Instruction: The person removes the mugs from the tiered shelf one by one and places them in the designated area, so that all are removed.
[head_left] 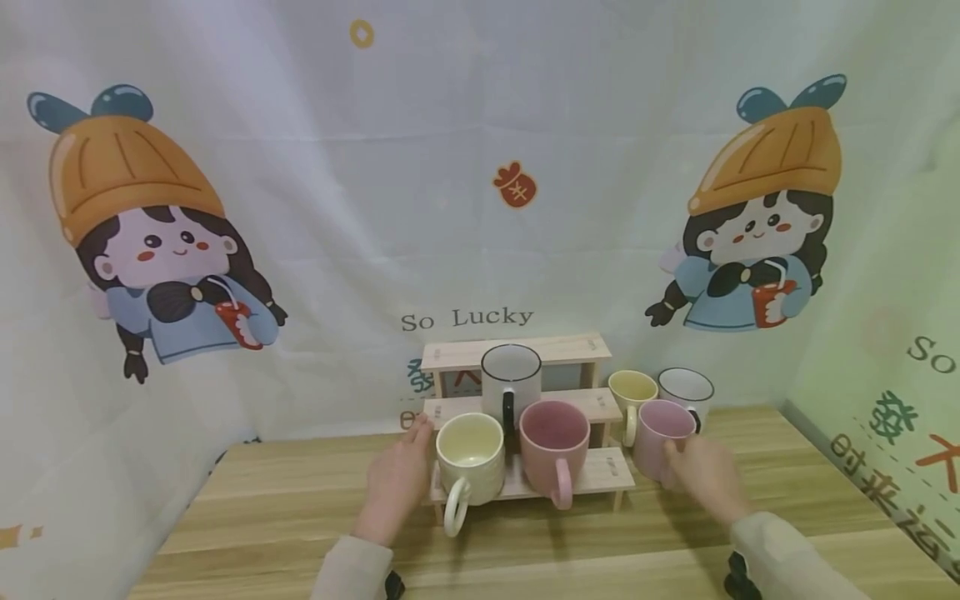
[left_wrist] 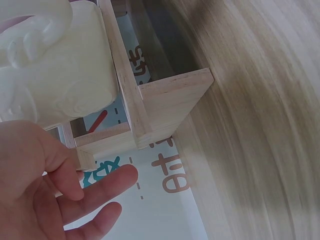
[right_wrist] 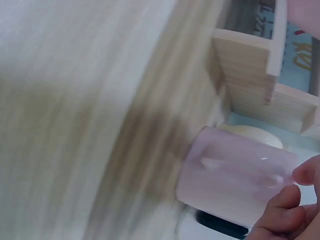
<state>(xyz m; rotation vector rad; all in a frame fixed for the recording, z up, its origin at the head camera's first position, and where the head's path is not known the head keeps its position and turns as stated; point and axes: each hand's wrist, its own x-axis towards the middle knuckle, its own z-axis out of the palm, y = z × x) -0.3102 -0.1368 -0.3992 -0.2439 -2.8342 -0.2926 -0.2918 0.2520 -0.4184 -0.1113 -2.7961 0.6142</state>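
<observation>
A three-tier wooden rack (head_left: 592, 343) stands on the table. On it are a cream mug (head_left: 471, 467), a pink mug (head_left: 553, 450) and a white mug with a black rim (head_left: 517, 392). My left hand (head_left: 401, 467) is at the rack's left end, beside the cream mug; its fingers (left_wrist: 105, 187) reach out loosely and hold nothing. To the rack's right, my right hand (head_left: 701, 475) is at a lilac mug (head_left: 656, 442). Its curled fingers (right_wrist: 285, 200) and thumb pinch near the rim (right_wrist: 295, 159), partly out of view.
Behind the lilac mug stand a yellow mug (head_left: 630, 386) and a second black-rimmed white mug (head_left: 692, 386), close together. The wooden table (head_left: 540, 550) backs onto a printed cloth (head_left: 337, 250), which also rises along the sides.
</observation>
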